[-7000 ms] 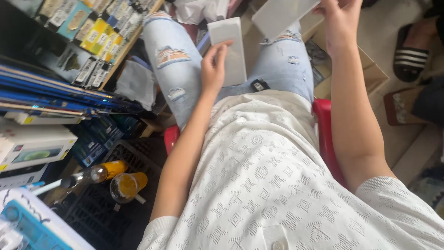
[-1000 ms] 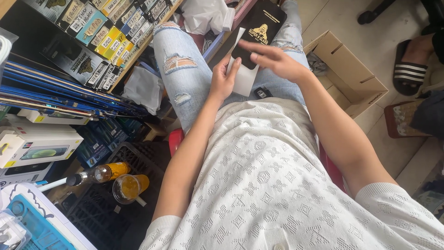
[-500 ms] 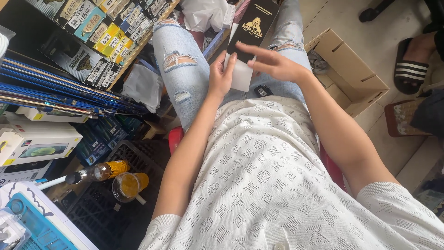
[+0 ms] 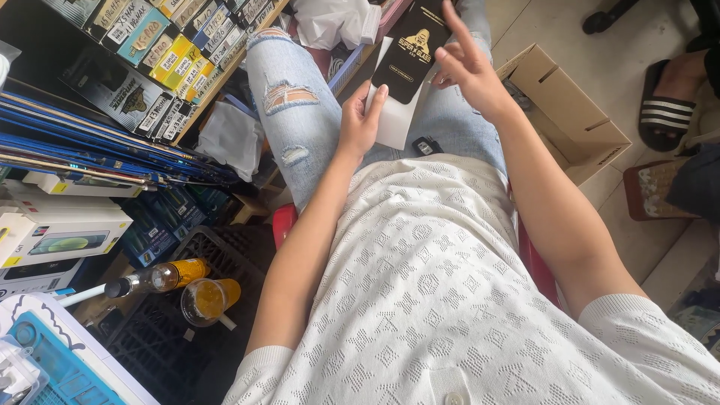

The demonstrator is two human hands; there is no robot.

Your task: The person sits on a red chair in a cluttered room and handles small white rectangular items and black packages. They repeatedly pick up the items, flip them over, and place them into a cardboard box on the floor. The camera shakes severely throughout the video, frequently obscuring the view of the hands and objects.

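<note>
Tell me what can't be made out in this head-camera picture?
- White sleeve, head view: mostly covered by the black packet and the left hand; its contents stay hidden.
- Black packet: its top is cut off by the frame's upper edge.
- Right hand: fingers spread at the packet's edge; its grip cannot be told.
- Cardboard box: the inside is barely visible.
- Small black object on the lap: too small to identify.

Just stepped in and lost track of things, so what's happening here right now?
A seated person in ripped jeans is handling flat packaging over their lap. The left hand holds a white sleeve, and the right hand has its fingers on a flat black package with gold print that overlaps it. An open cardboard box sits on the floor to the right, and shelves of boxed goods stand on the left.
</note>
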